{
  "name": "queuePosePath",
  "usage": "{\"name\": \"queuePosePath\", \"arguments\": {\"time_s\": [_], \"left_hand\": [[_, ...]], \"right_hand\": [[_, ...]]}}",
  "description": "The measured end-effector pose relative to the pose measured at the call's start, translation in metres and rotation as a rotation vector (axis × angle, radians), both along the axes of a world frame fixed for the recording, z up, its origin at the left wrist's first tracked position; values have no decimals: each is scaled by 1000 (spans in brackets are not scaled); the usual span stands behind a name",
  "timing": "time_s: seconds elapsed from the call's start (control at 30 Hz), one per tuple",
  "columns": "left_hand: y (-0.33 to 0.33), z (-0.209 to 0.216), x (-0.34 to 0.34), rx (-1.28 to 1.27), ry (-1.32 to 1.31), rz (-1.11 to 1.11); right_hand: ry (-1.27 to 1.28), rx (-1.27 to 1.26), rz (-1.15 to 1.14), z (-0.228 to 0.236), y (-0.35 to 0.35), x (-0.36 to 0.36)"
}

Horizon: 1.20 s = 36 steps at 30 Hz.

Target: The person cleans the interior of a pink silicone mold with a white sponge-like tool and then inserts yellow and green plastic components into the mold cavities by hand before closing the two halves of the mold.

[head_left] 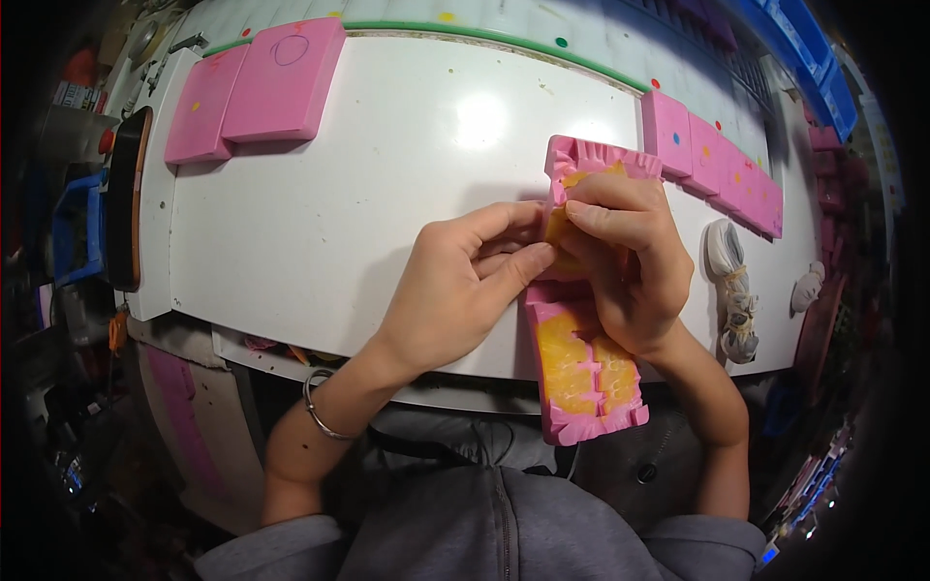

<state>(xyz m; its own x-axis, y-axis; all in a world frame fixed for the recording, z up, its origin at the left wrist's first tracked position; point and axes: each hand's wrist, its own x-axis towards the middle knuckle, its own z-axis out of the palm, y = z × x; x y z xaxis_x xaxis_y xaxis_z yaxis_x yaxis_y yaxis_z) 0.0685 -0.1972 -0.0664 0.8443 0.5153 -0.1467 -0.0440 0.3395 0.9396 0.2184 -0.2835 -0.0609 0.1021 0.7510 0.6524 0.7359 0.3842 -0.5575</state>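
A pink, rubbery-looking mould [596,426] with frilled ends holds translucent yellow material [562,353] over its near half. It lies at the right of the table and juts past the near edge. More pink frilled rim [605,155] shows at its far end. My left hand [450,271] pinches the left edge of the mould between thumb and fingers. Bent over its middle, my right hand [630,237] has its thumb and fingertips closed at the yellow material. Its fingers hide the middle of the mould and exactly what they grip.
Two pink blocks [286,82] lie at the far left of the white table [291,232]. Several smaller pink blocks [707,155] line the far right. A tied bundle of grey-white cloth [736,290] rests right of my right hand. A blue crate [794,48] stands top right.
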Motion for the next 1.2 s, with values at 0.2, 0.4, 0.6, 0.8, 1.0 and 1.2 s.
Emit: {"name": "queuePosePath", "arguments": {"time_s": [0.2, 0.4, 0.6, 0.8, 1.0, 1.2], "left_hand": [[4, 8, 0, -22, 59, -5], [-5, 16, 0, 124, 194, 30], [16, 18, 7, 29, 304, -143], [-1, 18, 4, 120, 241, -52], [8, 19, 0, 21, 239, -159], [18, 14, 7, 123, 35, -230]], "right_hand": [[196, -3, -82, 1, -1, 2], [276, -17, -82, -5, -3, 2], [272, -58, -154, -6, -6, 3], [206, -68, -433, -7, -10, -5], [630, -242, -374, 3, -16, -11], [412, 40, -311, 1, -19, -9]]}}
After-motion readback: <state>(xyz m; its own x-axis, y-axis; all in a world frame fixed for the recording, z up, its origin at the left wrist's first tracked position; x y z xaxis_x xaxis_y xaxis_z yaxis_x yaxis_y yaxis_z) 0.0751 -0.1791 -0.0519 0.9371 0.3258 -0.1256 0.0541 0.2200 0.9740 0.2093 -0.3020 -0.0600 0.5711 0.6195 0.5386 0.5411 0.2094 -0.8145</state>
